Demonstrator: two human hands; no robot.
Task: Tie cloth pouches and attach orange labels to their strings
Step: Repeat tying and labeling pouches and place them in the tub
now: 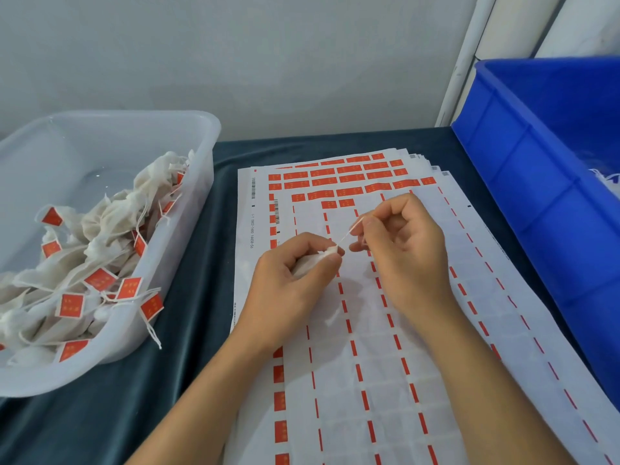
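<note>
Head view. Left hand (295, 280) is curled around a white cloth pouch (310, 263), pinching its neck at the fingertips. Right hand (399, 243) pinches the string (349, 231), drawn taut between the two hands, above the label sheets (436, 380). Judged step: cinching or knotting the pouch; no label on this string yet.

Risks, as judgement: the string is thin and the pinch small, so a hard pull could slip it free or leave the neck loose. The remaining orange labels (349, 177) sit at the far end of the sheets, so the hand must reach over; a badly folded sticker could stick to the fingers rather than the string.

Clear bin (208, 135), left, holds finished pouches (100, 250) with orange tags; one string hangs over its rim. Blue crate (536, 162), right, contents mostly out of view.

Writing: barcodes and a printed number run along the sheet's left margin, possibly "0802-1600", too blurred to confirm. Label print is illegible.
</note>
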